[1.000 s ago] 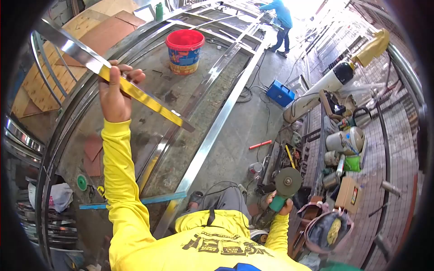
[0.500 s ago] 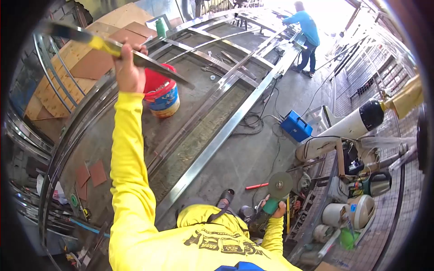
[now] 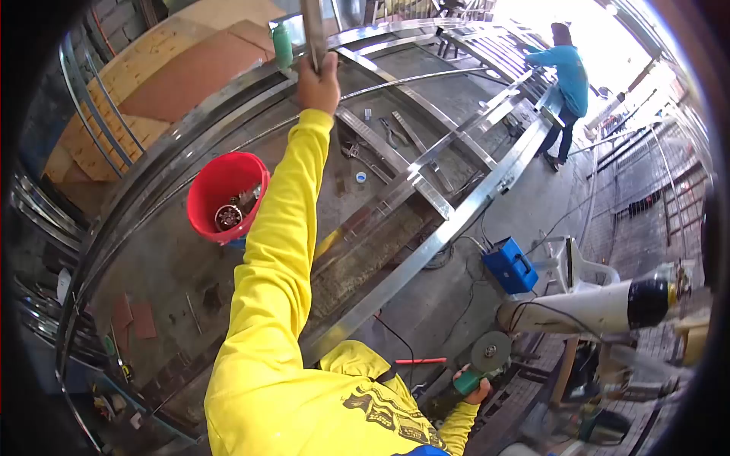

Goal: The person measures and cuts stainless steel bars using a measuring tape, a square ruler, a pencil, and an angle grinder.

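My left hand (image 3: 318,85), at the end of a raised yellow sleeve, is wrapped round a long flat metal bar (image 3: 312,30) that points up past the top edge. Below and to the right, my right hand (image 3: 477,389) grips a green angle grinder (image 3: 468,381) with a large round disc (image 3: 491,350). Between the two hands runs a shiny metal frame (image 3: 426,251) of long and cross bars. A red bucket (image 3: 199,199) with metal parts inside stands left of my left sleeve.
A co-worker in a blue shirt (image 3: 572,80) stands at the frame's far end. Right of the frame are a blue box (image 3: 509,266), a white chair (image 3: 582,266) and a gas cylinder (image 3: 566,306). Pliers (image 3: 390,133) and a wrench (image 3: 365,158) lie inside the frame.
My left hand has moved right with the bar, which has swung from slanting to nearly upright. The grinder sits slightly lower and further right. The view has shifted, showing the bucket's inside.
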`<action>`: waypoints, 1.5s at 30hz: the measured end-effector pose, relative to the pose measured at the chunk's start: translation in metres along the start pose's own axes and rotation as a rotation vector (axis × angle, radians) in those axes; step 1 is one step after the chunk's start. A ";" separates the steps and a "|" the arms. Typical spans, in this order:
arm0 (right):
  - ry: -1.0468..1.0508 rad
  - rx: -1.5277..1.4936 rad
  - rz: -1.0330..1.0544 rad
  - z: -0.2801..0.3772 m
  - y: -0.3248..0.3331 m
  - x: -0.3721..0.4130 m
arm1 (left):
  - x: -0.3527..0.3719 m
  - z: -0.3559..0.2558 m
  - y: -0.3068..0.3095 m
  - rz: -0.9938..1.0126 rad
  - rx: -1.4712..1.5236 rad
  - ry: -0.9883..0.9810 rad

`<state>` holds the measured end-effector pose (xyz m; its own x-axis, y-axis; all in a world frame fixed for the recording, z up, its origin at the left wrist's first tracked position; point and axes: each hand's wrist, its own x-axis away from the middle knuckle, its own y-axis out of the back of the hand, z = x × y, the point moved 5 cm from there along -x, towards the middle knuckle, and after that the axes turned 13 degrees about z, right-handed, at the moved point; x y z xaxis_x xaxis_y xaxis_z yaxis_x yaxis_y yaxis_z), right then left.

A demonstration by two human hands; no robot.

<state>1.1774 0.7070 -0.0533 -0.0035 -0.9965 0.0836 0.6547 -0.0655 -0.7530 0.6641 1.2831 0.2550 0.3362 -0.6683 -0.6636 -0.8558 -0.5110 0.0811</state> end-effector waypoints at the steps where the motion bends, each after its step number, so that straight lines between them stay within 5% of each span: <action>1: -0.009 0.006 -0.016 0.012 0.002 -0.014 | -0.014 0.033 -0.016 0.001 -0.014 0.030; 4: 0.018 0.052 -0.027 0.036 -0.014 -0.063 | -0.038 0.083 -0.050 0.096 0.330 0.411; 8: -0.037 0.020 -0.069 0.043 -0.019 -0.102 | -0.054 0.152 -0.064 -0.126 0.841 0.693; 15: -0.145 0.034 -0.037 0.065 -0.008 -0.177 | 0.111 0.159 -0.116 -0.322 1.007 1.099; 20: -0.210 0.106 -0.032 0.081 0.002 -0.195 | 0.181 0.161 -0.113 -0.536 0.810 1.272; 24: -0.222 0.077 -0.053 0.082 0.006 -0.198 | 0.189 0.233 -0.090 -0.586 0.885 1.333; 27: -0.212 0.059 -0.096 0.083 0.005 -0.195 | 0.174 0.232 -0.082 -0.718 1.026 1.317; 36: -0.233 0.095 -0.149 0.085 0.000 -0.192 | 0.161 0.383 -0.066 -0.441 0.772 1.170; 45: -0.314 0.145 -0.216 0.078 -0.015 -0.199 | 0.120 0.424 -0.035 -0.236 0.647 1.154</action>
<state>1.2272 0.9102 -0.0085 0.0639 -0.8948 0.4419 0.7639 -0.2411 -0.5986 0.5678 1.4497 -0.1430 0.3629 -0.8346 0.4144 -0.6550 -0.5448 -0.5236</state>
